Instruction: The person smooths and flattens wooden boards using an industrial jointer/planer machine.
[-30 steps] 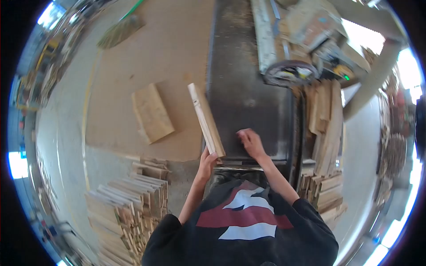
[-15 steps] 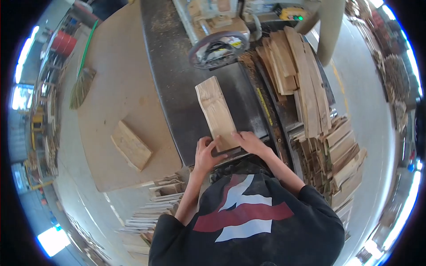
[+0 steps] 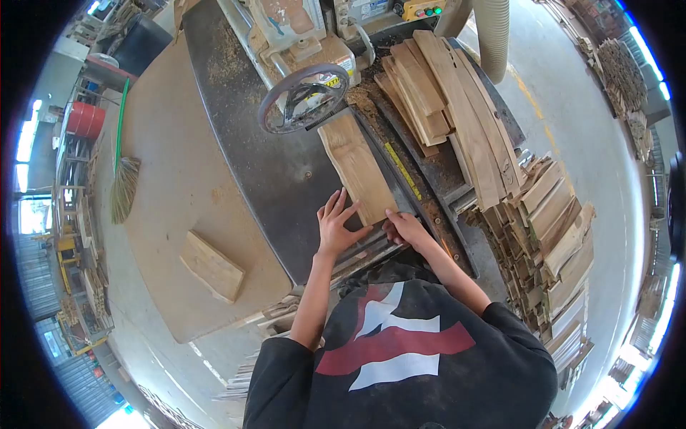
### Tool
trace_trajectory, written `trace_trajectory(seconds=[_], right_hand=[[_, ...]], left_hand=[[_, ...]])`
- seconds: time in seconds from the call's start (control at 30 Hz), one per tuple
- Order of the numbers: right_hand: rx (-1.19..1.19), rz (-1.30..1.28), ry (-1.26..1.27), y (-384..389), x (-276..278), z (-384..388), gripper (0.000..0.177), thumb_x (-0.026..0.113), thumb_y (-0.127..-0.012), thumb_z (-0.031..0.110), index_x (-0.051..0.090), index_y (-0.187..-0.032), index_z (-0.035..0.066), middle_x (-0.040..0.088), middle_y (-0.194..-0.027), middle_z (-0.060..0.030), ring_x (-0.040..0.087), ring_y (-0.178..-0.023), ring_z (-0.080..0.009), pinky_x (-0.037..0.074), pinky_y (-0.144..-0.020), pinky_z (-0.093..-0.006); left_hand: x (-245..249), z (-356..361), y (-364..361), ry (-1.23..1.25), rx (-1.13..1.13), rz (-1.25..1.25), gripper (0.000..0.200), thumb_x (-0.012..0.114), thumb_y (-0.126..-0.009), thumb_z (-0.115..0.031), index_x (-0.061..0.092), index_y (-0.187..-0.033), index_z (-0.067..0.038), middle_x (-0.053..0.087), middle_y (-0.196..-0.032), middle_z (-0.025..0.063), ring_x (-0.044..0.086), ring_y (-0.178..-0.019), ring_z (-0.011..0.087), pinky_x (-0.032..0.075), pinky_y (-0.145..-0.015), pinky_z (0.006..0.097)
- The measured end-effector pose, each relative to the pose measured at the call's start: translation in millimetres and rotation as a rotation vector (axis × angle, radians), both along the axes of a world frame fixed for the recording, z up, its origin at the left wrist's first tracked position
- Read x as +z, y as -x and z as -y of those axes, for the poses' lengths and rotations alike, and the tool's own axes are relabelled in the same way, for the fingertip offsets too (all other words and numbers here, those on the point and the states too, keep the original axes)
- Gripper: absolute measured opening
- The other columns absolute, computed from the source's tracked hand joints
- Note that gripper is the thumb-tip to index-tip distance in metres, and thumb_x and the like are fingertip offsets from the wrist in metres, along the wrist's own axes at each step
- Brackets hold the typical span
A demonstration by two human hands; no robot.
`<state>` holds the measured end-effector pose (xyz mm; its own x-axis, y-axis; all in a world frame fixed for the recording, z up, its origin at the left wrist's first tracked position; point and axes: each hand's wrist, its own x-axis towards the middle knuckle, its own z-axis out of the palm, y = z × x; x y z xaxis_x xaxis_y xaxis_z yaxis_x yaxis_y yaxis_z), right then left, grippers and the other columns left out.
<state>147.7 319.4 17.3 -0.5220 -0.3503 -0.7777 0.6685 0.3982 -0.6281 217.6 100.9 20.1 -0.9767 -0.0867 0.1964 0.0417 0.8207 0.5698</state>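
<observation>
A light wooden board point(image 3: 363, 175) with a wavy left edge lies flat on the dark metal machine table point(image 3: 282, 187). My left hand point(image 3: 337, 227) rests against the near left edge of the board, thumb and fingers spread. At the near right corner, my right hand point(image 3: 409, 230) has its thumb on top of the board and its other fingers curled by the end; their tips are partly hidden. The far end of the board lies beside the handwheel point(image 3: 304, 99) of the machine.
A yellow measuring scale point(image 3: 402, 170) runs right of the board. Long wooden strips point(image 3: 468, 118) lie on the right side, above stacked offcuts point(image 3: 547, 222). Another wood piece point(image 3: 212, 266) rests on the brown panel point(image 3: 179, 157) at left, near a green-handled broom point(image 3: 125, 189).
The board has moved right and forward, closer to the scale and machine. My right hand has curled its fingers at the board's end. The view has shifted, showing more of the machine.
</observation>
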Motion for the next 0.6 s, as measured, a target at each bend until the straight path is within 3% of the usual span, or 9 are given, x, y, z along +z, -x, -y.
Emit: trace_trajectory(seconds=[0.17, 0.3, 0.37, 0.6], right_hand=[[-0.284, 0.033, 0.146, 13, 0, 6, 0.052, 0.050, -0.106, 0.051, 0.063, -0.086, 0.004, 0.054, -0.060, -0.0007, 0.045, -0.044, -0.0099, 0.031, -0.041, -0.0269], [-0.314, 0.061, 0.148, 21, 6, 14, 0.054, 0.052, -0.104, 0.055, 0.061, -0.086, 0.005, 0.051, -0.059, 0.0002, 0.043, -0.043, -0.0089, 0.027, -0.038, -0.0242], [-0.310, 0.065, 0.118, 23, 4, 18, 0.053, 0.050, -0.105, 0.054, 0.063, -0.085, 0.006, 0.051, -0.059, 0.0006, 0.043, -0.043, -0.0091, 0.027, -0.039, -0.0265], [-0.373, 0.102, 0.128, 52, -7, 52, 0.049, 0.053, -0.105, 0.052, 0.061, -0.086, 0.007, 0.050, -0.060, 0.0026, 0.041, -0.042, -0.0078, 0.026, -0.038, -0.0246]], left_hand=[[-4, -7, 26, -0.005, 0.019, -0.072, 0.069, 0.091, -0.064, -0.046, 0.073, -0.125, -0.019, 0.057, -0.146, 0.0192, 0.049, -0.139, 0.0343, 0.038, -0.105, 0.0494], [-9, -6, 43, -0.064, 0.013, -0.033, 0.071, 0.092, -0.065, -0.044, 0.072, -0.127, -0.016, 0.062, -0.141, 0.0206, 0.045, -0.142, 0.0358, 0.035, -0.110, 0.0522], [-13, -5, 42, -0.084, 0.022, -0.036, 0.066, 0.092, -0.062, -0.043, 0.074, -0.120, -0.017, 0.063, -0.139, 0.0187, 0.045, -0.141, 0.0347, 0.037, -0.105, 0.0518], [-10, 17, 68, -0.152, 0.064, -0.061, 0.068, 0.089, -0.068, -0.035, 0.068, -0.128, -0.014, 0.057, -0.147, 0.0194, 0.042, -0.144, 0.0358, 0.036, -0.108, 0.0532]])
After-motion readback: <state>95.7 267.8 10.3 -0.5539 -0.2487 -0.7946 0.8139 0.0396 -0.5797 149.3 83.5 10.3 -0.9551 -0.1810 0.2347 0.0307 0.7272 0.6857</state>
